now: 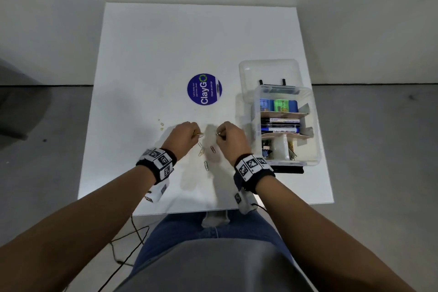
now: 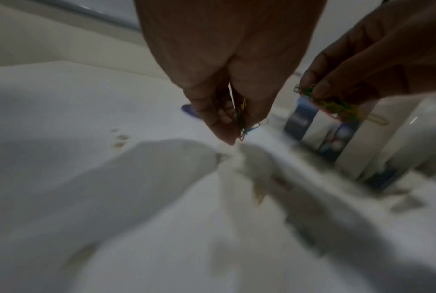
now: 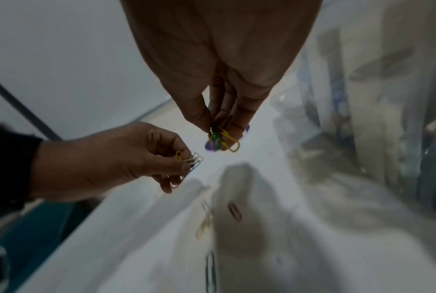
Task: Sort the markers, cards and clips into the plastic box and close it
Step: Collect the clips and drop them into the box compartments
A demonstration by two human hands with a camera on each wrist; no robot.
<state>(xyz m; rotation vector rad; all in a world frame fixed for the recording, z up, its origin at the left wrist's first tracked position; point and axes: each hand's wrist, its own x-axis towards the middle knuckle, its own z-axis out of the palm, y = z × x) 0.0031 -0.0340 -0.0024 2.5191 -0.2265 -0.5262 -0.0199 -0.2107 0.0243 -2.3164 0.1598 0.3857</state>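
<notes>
Both hands hover over the white table [image 1: 147, 54], each pinching a small bunch of coloured paper clips. My left hand [image 1: 187, 134] holds its clips [image 2: 242, 121] just left of centre. A little to its right, my right hand [image 1: 228, 135] pinches another bunch [image 3: 223, 139]. Several loose clips [image 1: 206, 153] lie on the table between my wrists. The clear plastic box [image 1: 312, 125] stands open at the right, with card packs [image 1: 277, 105] at the back, markers [image 1: 280, 125] in the middle and clips [image 1: 291, 149] in front. Its lid [image 1: 267, 69] is folded back behind it.
A round blue ClayGO sticker [image 1: 204, 89] is on the table beyond my hands. A few small yellowish bits [image 1: 161, 124] lie left of my left hand. Cables [image 1: 132, 239] hang below the table's near edge, by my lap.
</notes>
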